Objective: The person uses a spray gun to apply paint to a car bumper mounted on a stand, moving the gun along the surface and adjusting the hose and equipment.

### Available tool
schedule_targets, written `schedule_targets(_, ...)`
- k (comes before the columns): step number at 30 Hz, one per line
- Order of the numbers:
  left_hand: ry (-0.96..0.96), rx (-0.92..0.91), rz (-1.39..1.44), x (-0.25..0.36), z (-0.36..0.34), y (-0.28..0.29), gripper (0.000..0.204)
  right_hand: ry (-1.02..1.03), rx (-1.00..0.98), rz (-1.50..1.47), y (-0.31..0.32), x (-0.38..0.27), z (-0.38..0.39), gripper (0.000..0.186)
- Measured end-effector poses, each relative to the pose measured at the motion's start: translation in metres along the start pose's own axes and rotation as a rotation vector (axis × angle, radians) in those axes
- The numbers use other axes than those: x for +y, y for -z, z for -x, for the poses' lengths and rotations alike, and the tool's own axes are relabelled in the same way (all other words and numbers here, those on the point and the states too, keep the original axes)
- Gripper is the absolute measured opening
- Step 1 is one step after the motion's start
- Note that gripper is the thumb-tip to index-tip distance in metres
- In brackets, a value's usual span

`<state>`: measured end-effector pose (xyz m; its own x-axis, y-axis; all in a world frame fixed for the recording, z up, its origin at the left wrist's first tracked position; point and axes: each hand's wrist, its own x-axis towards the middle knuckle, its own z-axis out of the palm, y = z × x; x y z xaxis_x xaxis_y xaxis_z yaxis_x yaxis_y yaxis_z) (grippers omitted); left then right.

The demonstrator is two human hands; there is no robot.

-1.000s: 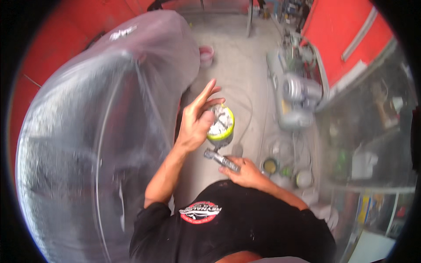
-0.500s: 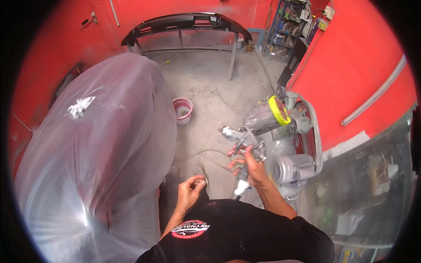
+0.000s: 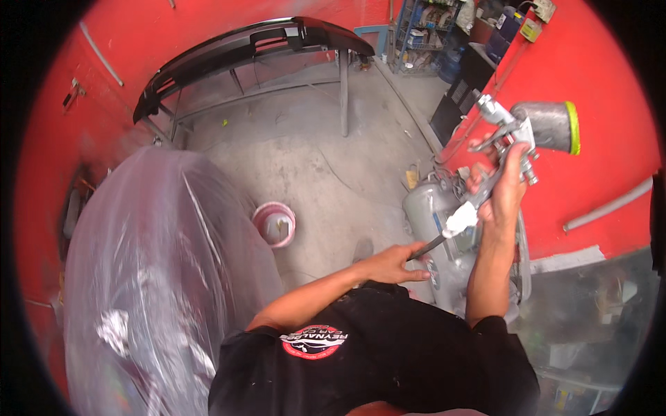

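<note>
A paint spray gun [image 3: 517, 135] is raised at my right side, tilted, its grip inside my closed right hand [image 3: 505, 182]. Its dark cup [image 3: 544, 125] with a yellow-green rim points off to the right. White wrapping [image 3: 461, 220] covers the lower end of the gun, where a dark air hose [image 3: 431, 246] joins it. Across my body reaches my left hand [image 3: 394, 265], closed on that hose just below the wrapping, with the thumb stretched out along it.
On the left stands a large object under clear plastic sheeting [image 3: 159, 229]. A pink bucket [image 3: 293, 225] sits on the floor beside it. A grey air compressor [image 3: 433, 208] is below the gun. Farther back, a black bumper [image 3: 243, 52] lies on a metal stand, near a shelf [image 3: 420, 41].
My right hand has raised the spray gun up and to the right. My left hand has moved right, from in front of my body onto the hose. The view has shifted too.
</note>
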<state>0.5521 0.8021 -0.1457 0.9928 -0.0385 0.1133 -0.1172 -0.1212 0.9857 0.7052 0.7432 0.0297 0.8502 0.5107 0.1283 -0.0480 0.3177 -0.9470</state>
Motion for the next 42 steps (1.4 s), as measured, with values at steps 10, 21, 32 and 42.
schedule_targets(10, 0.865, 0.46, -0.148, -0.349, -0.043, 0.178, 0.043, -0.003, -0.079, 0.028, -0.04, 0.057, -0.317, 0.057)
schedule_targets(21, 0.349, 0.974, -0.306, -0.248, -0.323, 0.517, 0.022, 0.092, 0.128, 0.433, -0.048, 0.084, -0.531, 0.048)
schedule_targets(32, 0.134, 0.867, -0.296, -0.138, -0.522, 0.641, 0.019, -0.078, 0.327, 0.625, -0.023, 0.122, -0.663, 0.047)
schedule_targets(42, -0.621, 1.467, -0.777, -0.078, -0.64, 0.731, 0.009, -0.066, -0.085, 0.269, 0.012, 0.17, -0.879, 0.053)
